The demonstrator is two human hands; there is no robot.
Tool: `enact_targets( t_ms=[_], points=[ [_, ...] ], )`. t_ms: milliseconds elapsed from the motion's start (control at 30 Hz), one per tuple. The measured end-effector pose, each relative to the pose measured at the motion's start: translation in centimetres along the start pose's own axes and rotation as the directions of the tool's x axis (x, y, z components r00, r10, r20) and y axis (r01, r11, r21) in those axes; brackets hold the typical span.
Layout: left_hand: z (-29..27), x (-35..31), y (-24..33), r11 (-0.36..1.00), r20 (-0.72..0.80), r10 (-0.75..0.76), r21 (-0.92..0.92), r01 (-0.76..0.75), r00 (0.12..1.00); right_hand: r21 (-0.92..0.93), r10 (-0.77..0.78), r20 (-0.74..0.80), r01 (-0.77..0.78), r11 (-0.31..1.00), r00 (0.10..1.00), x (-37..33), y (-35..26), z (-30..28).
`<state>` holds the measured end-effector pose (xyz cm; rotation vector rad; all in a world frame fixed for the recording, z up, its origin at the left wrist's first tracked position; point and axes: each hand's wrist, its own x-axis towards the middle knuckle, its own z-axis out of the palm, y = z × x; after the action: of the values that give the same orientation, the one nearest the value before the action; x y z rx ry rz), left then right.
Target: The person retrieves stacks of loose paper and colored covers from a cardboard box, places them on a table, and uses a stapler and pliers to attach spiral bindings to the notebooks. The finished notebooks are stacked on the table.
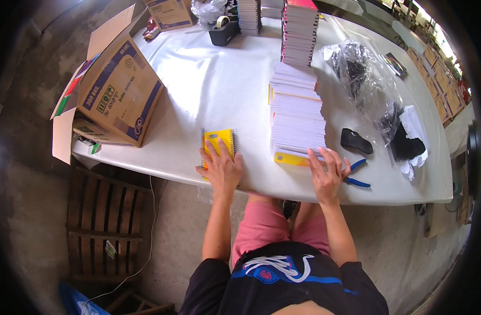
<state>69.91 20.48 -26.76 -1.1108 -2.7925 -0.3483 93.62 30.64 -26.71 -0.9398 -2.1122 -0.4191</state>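
My left hand (221,167) lies with fingers spread on a small yellow spiral notebook (225,138) near the table's front edge. Coil wire shows along both sides under my palm, so more than one notebook may be stacked there. My right hand (328,169) rests its fingertips on the near end of a long row of notebooks (297,118) with white page edges outward. The front one in that row has a yellow cover (292,158). Beside my right hand lie blue-handled pliers (358,182), their head hidden by the hand.
A large open cardboard box (119,94) stands at the left edge. Behind the row rises a tall notebook stack (299,37); a tape dispenser (224,32) sits farther back. To the right are a black pouch-like object (356,140), clear plastic bags (356,73) and black coils (399,134).
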Motion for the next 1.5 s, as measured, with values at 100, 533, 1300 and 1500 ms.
enact_targets(
  t_ms=[100,533,1300,1500],
  points=[
    [0.3,0.3,-0.3,0.998,0.017,0.032,0.045,-0.033,0.999,0.036,0.011,0.004,-0.012,0.999,1.000,0.0,0.0,0.0],
    [-4.9,-3.8,8.5,0.730,-0.215,0.638,-0.135,-0.670,0.739,-0.031,-0.026,-0.016,0.026,0.999,1.000,-0.4,-0.2,0.0],
    [0.2,-3.6,7.9,0.630,-0.368,0.714,-0.033,-0.776,0.596,0.011,-0.059,0.190,0.058,0.998,0.980,-2.0,-0.5,-1.2],
    [1.3,-3.7,7.3,0.592,-0.441,0.718,-0.021,-0.806,0.539,0.015,-0.072,0.149,0.070,0.997,0.986,-2.5,-0.7,-1.5]
  ],
)
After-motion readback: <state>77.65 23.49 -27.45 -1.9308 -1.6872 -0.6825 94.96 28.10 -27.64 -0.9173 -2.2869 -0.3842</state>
